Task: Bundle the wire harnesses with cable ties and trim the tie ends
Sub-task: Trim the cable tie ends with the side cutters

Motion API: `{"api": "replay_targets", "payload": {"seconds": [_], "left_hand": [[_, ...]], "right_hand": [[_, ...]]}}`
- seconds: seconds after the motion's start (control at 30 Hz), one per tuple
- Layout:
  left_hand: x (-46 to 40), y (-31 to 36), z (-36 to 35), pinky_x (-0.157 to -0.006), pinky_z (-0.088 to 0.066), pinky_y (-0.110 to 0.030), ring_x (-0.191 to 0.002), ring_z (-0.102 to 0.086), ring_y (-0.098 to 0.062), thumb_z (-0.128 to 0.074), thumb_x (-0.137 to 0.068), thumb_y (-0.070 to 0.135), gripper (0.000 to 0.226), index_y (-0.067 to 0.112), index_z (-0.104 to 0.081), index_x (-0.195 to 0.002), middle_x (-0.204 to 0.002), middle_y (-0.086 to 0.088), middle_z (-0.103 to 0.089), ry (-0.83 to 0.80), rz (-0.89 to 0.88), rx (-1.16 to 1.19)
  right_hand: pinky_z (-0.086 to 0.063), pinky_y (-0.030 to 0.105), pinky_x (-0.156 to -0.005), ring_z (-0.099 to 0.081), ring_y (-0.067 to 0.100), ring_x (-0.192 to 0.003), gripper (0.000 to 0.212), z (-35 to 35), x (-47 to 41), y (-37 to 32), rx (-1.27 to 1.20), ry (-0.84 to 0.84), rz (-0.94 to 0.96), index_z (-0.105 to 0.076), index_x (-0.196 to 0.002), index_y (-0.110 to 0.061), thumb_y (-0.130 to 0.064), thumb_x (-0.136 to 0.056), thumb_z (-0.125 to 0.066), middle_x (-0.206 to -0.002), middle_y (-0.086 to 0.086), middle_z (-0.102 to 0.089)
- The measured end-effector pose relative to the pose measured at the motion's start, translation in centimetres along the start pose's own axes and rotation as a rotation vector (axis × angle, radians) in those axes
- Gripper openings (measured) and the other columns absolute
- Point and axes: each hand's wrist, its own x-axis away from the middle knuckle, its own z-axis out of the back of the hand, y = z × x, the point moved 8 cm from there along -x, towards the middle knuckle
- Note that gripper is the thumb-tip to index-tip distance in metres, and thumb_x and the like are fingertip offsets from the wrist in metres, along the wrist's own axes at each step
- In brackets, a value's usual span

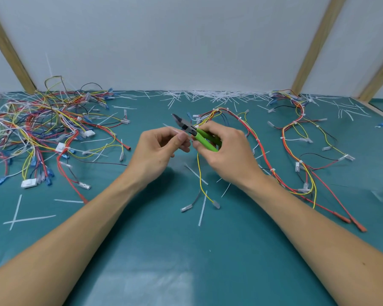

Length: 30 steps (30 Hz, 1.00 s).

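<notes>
The risk sits at the centre of the frame; the right hand (221,149) clenches the green-handled cutters (194,132) while its fingers also seem to steady the wires, so the grip is divided and the blades, pointing up and left, could swing onto a wire rather than a tie tail; a nicked conductor would spoil the harness. The left hand (157,151) pinches a pale cable tie (170,128) between thumb and fingertips, just beside the cutter head; fingers that close to the blades could be caught. Whether the tie is already looped round the wires I cannot tell; the hands hide that spot; if it is loose, a pull may slip it along the bundle.

The harness in hand (255,140) runs from the centre toward the lower right of the frame; red, yellow and black wires, white ties along its length, red sleeves and clear terminals at the ends; a yellow wire (199,173) hangs below the hands. A tangled heap of harnesses (44,129) fills the left of the green mat (164,250); cut tie ends (208,94) litter the upper edge.
</notes>
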Motion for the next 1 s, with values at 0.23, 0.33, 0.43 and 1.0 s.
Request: {"api": "replay_targets", "payload": {"seconds": [0.23, 0.33, 0.43, 1.0], "left_hand": [[-0.1, -0.1, -0.1, -0.067, -0.048, -0.021, -0.081, -0.068, -0.01, -0.055, -0.103, 0.022, 0.023, 0.013, -0.064, -0.084, -0.075, 0.011, -0.07, -0.039, -0.003, 0.015], [-0.1, -0.2, -0.3, -0.069, -0.048, -0.021, -0.086, -0.069, -0.013, -0.05, -0.097, 0.029, 0.025, 0.01, -0.061, -0.084, -0.077, 0.012, -0.068, -0.061, 0.007, 0.045], [-0.1, -0.3, -0.2, -0.069, -0.049, -0.022, -0.082, -0.067, -0.007, -0.049, -0.1, 0.024, 0.027, 0.002, -0.062, -0.09, -0.08, 0.001, -0.07, -0.057, 0.002, 0.013], [0.4, -1.1, -0.4, -0.051, -0.034, -0.021, -0.051, -0.043, -0.009, -0.056, -0.103, 0.024, 0.023, 0.02, -0.071, -0.086, -0.062, 0.011, -0.052, -0.11, 0.095, -0.222]], "right_hand": [[-0.051, 0.039, -0.075, -0.055, 0.015, -0.073, 0.005, -0.1, -0.2, 0.3, 0.0, -0.056, -0.011, -0.071, -0.096, -0.023, -0.026, -0.092, -0.073, -0.083, -0.011, -0.068], [-0.051, 0.04, -0.075, -0.056, 0.018, -0.074, 0.005, -0.2, -0.2, 0.5, 0.016, -0.094, -0.01, -0.072, -0.096, -0.023, -0.025, -0.092, -0.073, -0.081, -0.01, -0.067], [-0.045, 0.024, -0.068, -0.053, 0.008, -0.069, 0.007, -0.3, -0.1, 0.7, 0.018, -0.106, -0.01, -0.068, -0.089, -0.025, -0.025, -0.091, -0.075, -0.074, -0.013, -0.062], [-0.051, 0.044, -0.068, -0.057, 0.022, -0.064, 0.014, 0.5, 0.2, 1.9, -0.022, 0.08, -0.186, -0.062, -0.078, -0.025, -0.027, -0.089, -0.069, -0.062, -0.008, -0.061]]}}
